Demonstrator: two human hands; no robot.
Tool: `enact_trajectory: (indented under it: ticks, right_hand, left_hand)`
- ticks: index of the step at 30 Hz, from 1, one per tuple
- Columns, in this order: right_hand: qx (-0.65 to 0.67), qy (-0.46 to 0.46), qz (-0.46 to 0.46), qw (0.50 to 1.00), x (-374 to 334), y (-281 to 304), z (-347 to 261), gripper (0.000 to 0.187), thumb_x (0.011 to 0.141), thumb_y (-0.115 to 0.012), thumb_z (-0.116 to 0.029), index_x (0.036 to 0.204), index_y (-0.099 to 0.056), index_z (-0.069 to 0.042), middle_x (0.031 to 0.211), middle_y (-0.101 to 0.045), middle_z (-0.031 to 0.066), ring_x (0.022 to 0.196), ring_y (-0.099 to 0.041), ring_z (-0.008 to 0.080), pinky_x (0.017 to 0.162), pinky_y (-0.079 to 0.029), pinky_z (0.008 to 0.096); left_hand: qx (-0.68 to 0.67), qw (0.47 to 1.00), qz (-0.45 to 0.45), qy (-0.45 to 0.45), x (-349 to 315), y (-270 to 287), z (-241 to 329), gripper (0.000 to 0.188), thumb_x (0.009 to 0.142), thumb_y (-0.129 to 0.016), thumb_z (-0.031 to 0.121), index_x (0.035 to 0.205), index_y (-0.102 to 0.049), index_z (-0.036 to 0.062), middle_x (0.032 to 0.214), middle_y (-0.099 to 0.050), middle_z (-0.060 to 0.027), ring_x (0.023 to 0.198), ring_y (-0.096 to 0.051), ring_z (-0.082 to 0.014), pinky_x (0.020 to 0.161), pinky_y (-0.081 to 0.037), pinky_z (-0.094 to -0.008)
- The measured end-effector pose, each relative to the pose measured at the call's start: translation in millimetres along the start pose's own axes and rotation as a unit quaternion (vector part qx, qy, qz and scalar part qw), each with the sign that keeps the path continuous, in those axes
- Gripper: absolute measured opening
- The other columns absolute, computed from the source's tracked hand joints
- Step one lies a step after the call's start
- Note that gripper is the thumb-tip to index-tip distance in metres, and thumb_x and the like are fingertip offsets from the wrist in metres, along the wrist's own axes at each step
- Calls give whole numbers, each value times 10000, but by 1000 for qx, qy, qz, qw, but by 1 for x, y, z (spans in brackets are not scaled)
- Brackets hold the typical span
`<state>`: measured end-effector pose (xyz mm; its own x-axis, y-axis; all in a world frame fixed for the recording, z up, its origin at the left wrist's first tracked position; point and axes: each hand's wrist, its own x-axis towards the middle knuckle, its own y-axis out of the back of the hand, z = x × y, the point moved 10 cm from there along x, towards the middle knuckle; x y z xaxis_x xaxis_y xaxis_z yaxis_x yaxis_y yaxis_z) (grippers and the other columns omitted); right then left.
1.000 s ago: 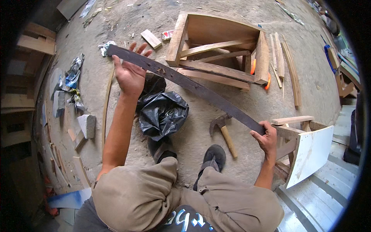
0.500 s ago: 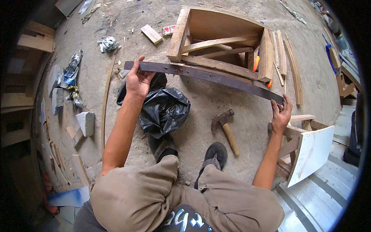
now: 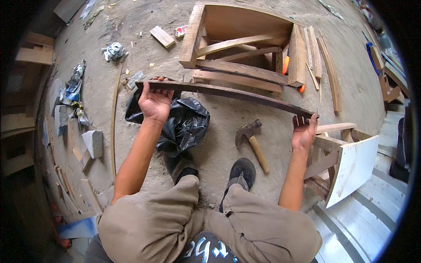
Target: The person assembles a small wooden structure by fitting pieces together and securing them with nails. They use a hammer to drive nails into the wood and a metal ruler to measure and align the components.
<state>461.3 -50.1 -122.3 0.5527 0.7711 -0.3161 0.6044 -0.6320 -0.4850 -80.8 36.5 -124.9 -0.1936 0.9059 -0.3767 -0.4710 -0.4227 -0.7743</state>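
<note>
A long, dark brown wooden slat (image 3: pixel 228 92) is held across in front of me, its narrow edge turned up. Thin points like nails stick up from it near both ends. My left hand (image 3: pixel 155 103) is closed round the left end, fingers behind and thumb in front. At the right end, lower than the left, my right hand (image 3: pixel 303 134) grips it between thumb and fingers. Just beyond the slat lies a wooden frame (image 3: pixel 245 22) with crossed braces inside. A claw hammer (image 3: pixel 258 151) with a wooden handle rests on the ground below the slat.
A black plastic bag (image 3: pixel 186 125) with small bits inside lies by my left foot. To the right stands a small wooden frame with a white panel (image 3: pixel 354 171), beside corrugated metal sheets (image 3: pixel 351 232). Loose wood strips (image 3: pixel 328 72), crumpled wrappers (image 3: pixel 115 51) and concrete blocks (image 3: pixel 93 143) are scattered around.
The slat has rolled from showing its broad face to showing its narrow edge. Its right end has come nearer and leftward with my right hand. Both hands keep their hold.
</note>
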Motion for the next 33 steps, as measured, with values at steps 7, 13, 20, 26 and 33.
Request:
enact_trajectory:
  ticks: [7,13,20,26,33]
  right_hand:
    - [7,10,-40,999,-9,-1,13,254,970,-651,-183,1177,-509,-151,1054,-648,113,1023,-643,301,929,-499,437]
    - [21,4,-67,998,-20,-8,17,267,977,-630,-152,1204,-490,-145,1096,-651,135,1063,-634,308,954,-496,441]
    - [19,-17,-159,987,-32,-33,41,509,933,-661,-79,1385,-431,-116,1280,-609,194,1205,-592,305,1049,-491,433]
    - [27,-16,-151,988,-43,-50,54,327,888,-743,-118,1144,-543,-76,1098,-690,200,1036,-690,290,891,-592,405]
    - [-90,34,-26,995,-37,-33,54,436,795,-842,-328,951,-546,-48,850,-675,104,789,-706,214,704,-625,372]
  left_hand:
    - [-117,988,-84,52,-1,-11,-7,474,948,-569,516,972,-569,43,806,-502,-68,824,-501,-254,946,-427,-460]
    - [-30,994,-70,83,-15,-24,-33,444,1034,-446,408,1154,-591,5,1216,-637,-201,1214,-556,-352,1091,-395,-484]
    - [72,994,-10,85,-6,7,-28,467,1052,-400,407,1306,-541,42,1366,-572,-160,1284,-526,-319,1085,-403,-491]
    - [229,969,10,95,-1,10,-1,468,1041,-443,400,1289,-497,6,1326,-586,-179,1239,-562,-308,1080,-426,-476]
    - [379,913,38,148,-19,28,7,546,1003,-502,507,1251,-540,22,1215,-644,-131,1139,-615,-256,935,-506,-405]
